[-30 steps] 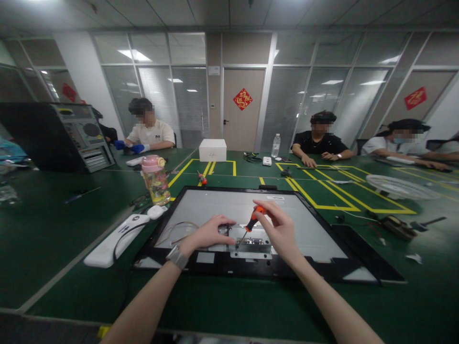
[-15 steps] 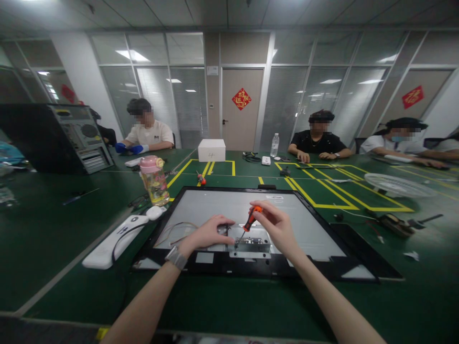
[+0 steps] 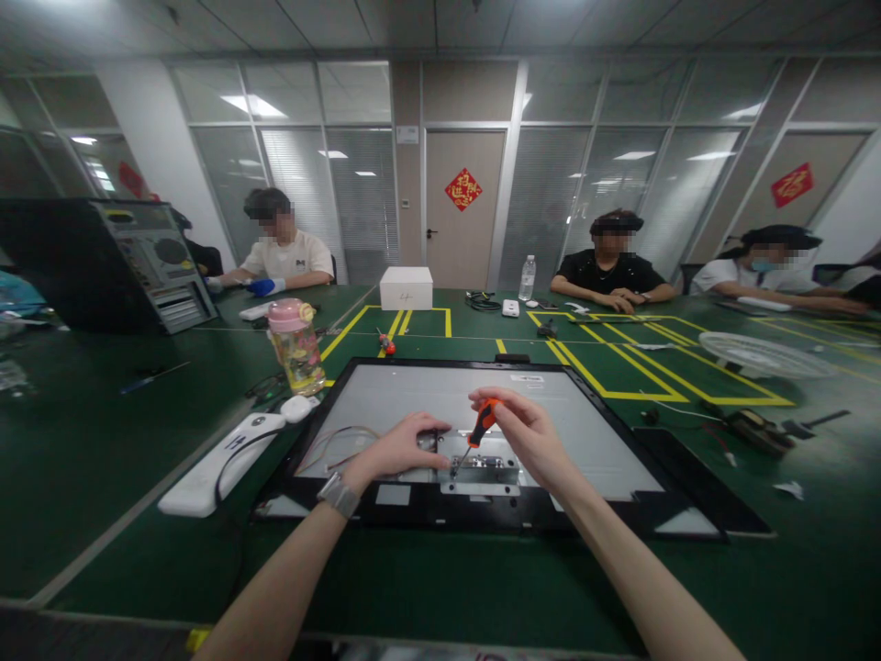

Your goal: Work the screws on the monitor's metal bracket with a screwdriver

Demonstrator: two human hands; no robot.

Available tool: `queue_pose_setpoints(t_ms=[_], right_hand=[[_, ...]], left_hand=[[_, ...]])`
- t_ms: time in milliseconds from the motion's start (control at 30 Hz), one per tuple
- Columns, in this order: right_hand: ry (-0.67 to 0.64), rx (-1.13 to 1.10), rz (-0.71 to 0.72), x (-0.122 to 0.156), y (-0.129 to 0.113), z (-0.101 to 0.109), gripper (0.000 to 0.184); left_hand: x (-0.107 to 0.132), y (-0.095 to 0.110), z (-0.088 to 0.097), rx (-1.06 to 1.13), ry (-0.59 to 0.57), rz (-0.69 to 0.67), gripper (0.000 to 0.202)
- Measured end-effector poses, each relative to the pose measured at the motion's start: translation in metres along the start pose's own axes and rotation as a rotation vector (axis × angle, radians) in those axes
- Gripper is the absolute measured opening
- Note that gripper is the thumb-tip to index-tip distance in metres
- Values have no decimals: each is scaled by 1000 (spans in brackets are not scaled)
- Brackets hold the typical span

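Note:
A monitor panel (image 3: 598,441) lies face down on the green table, its grey metal back up inside a black frame. My right hand (image 3: 527,431) is closed round an orange-handled screwdriver (image 3: 480,426), whose tip rests on a small metal bracket (image 3: 482,470) near the panel's front edge. My left hand (image 3: 399,447) lies curled on the panel just left of the bracket, fingertips pressed on a small part I cannot make out. A watch sits on my left wrist. Thin coloured wires (image 3: 337,439) run across the panel to the left.
A white case (image 3: 217,464) and a pink-lidded bottle (image 3: 297,346) stand to the left. A computer tower (image 3: 117,262) lies at far left. A white box (image 3: 406,287), a red screwdriver (image 3: 386,342) and a fan grille (image 3: 763,356) sit further back. Three people sit across the table.
My right hand has turned slightly on the screwdriver handle, its fingers shifting left. The left hand stays put. The person opposite has drawn their arms in.

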State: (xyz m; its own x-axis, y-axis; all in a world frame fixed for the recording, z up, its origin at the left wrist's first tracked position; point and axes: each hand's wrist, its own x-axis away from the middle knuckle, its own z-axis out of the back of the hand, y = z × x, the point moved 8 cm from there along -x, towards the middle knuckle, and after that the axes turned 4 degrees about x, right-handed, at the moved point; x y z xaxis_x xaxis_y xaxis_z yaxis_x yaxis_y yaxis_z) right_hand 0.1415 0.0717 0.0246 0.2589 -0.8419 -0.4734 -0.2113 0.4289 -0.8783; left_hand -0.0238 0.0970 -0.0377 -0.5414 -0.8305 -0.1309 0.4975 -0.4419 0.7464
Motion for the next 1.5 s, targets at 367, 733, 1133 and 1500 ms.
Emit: queue_pose_setpoints(t_ms=[367, 733, 1133, 1500], right_hand=[[-28, -98, -16, 1, -4, -4, 24], [8, -66, -43, 0, -2, -2, 19], [54, -72, 42, -2, -2, 2, 13], [26, -85, -54, 0, -3, 0, 29]], left_hand=[[1, 4, 1, -7, 3, 4, 63], [1, 2, 1, -7, 2, 24, 63], [-1, 0, 0, -3, 11, 10, 63], [0, 4, 2, -6, 0, 1, 62]])
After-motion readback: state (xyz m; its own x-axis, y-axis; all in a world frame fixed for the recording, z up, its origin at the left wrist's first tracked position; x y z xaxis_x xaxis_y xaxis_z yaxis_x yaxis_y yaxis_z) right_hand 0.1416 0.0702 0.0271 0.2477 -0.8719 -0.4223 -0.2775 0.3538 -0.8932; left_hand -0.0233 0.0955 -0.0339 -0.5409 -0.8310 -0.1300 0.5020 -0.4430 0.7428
